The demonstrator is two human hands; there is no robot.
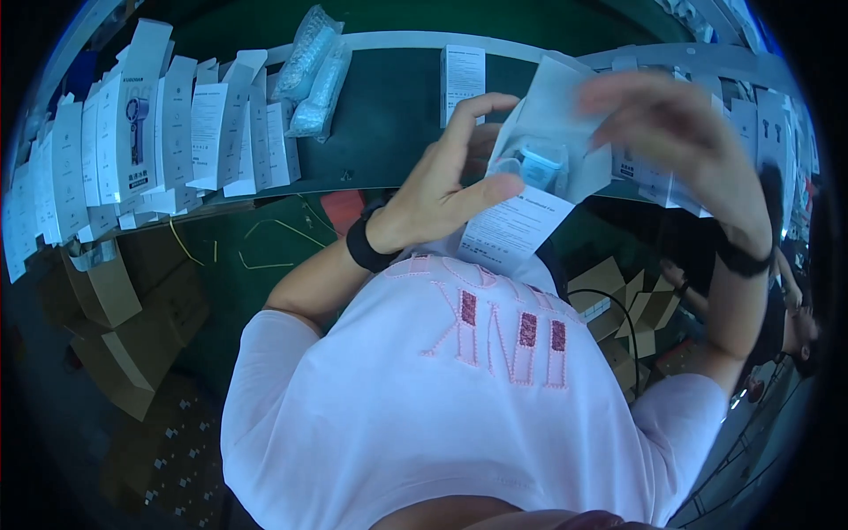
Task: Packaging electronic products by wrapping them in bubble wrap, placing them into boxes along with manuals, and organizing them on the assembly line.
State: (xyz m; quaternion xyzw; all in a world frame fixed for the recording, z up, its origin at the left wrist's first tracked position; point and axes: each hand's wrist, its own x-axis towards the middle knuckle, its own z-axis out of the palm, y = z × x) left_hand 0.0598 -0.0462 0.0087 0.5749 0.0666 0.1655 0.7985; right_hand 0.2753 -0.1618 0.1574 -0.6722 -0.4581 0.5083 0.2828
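Observation:
My left hand is wrapped round a small white printed box, held tilted just above my chest at the near edge of the bench. Its thumb lies across the front panel, while the other fingers go behind. The box's top stands open with its pale flaps raised. Inside the mouth shows a light blue item in clear wrapping; its kind I cannot make out. My right hand hovers at the right of the raised flaps, smeared by motion, so its grip and whether it touches the flap are unclear.
Several white boxes stand packed along the bench's left, with more at the right. Two bubble-wrapped packets lie beside the left row. One box stands at the back. Brown cartons sit below; another person is at far right.

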